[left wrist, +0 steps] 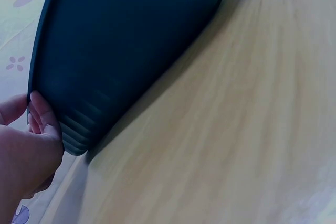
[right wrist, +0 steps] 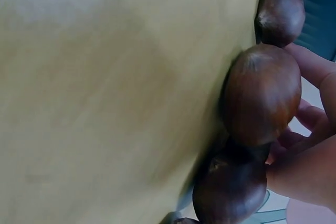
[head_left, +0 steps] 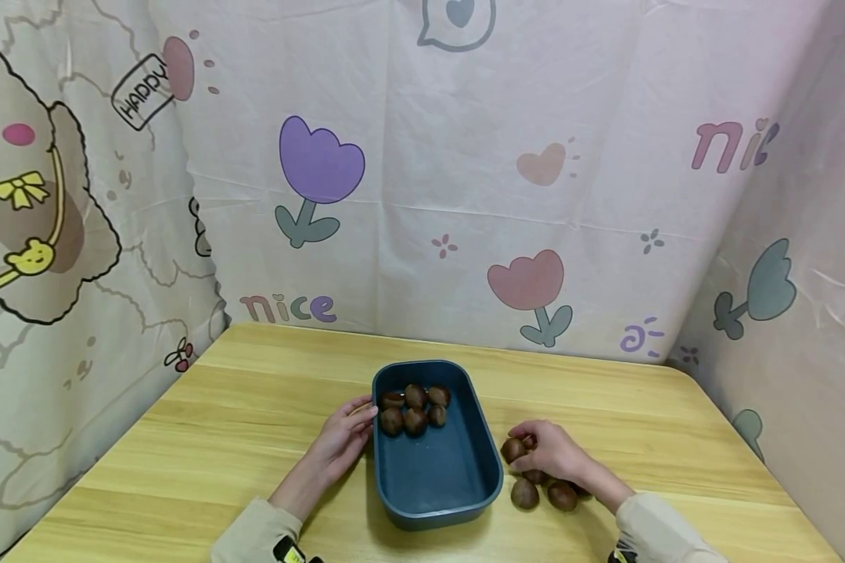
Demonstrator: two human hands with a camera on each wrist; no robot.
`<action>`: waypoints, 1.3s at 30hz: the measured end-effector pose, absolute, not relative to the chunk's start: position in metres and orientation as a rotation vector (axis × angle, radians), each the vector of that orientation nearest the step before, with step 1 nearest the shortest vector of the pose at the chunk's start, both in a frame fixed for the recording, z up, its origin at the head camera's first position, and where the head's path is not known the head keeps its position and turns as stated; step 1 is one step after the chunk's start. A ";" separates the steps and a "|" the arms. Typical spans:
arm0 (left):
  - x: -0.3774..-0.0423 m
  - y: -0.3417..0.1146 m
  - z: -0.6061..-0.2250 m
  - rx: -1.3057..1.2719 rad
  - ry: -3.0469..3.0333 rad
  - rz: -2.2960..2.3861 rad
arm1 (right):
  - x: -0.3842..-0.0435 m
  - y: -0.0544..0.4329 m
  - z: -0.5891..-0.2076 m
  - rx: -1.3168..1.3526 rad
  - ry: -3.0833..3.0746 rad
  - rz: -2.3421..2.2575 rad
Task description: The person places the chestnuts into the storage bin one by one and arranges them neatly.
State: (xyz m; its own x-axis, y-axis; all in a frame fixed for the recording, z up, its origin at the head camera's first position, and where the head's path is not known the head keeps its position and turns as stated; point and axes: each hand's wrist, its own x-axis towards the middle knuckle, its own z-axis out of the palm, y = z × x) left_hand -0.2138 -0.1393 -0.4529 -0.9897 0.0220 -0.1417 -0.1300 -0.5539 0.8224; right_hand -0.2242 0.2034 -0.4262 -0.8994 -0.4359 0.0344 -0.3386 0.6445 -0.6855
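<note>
A dark blue rectangular tub (head_left: 436,477) stands on the table, with several brown chestnuts (head_left: 415,421) in two rows at its far end. My left hand (head_left: 343,442) holds the tub's left side, its thumb and fingers at the rim; the left wrist view shows the fingers against the outer wall (left wrist: 126,40). To the right of the tub, my right hand (head_left: 551,452) reaches into a group of loose chestnuts, thumb and forefinger around one chestnut (head_left: 513,450). Up close in the right wrist view, other chestnuts (right wrist: 262,95) partly hide its fingertips.
Near the right hand lie more loose chestnuts, one (head_left: 524,494) close to the tub's near right corner and another (head_left: 562,496) beside it. The wooden table (head_left: 267,391) is bordered at the back and sides by a printed cloth (head_left: 408,258).
</note>
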 end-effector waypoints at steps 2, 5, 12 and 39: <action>-0.214 -0.139 -0.453 -0.176 1.445 2.690 | -0.224 0.202 -0.427 -0.657 2.739 -1.088; -0.214 -0.139 -0.453 -0.176 1.446 2.689 | -0.224 0.201 -0.428 -0.658 2.759 -1.071; -0.214 -0.139 -0.454 -0.178 1.437 2.692 | -0.224 0.201 -0.428 -0.635 2.773 -1.027; -0.212 -0.139 -0.453 -0.176 1.434 2.701 | -0.247 0.170 -0.373 -0.679 2.864 -1.010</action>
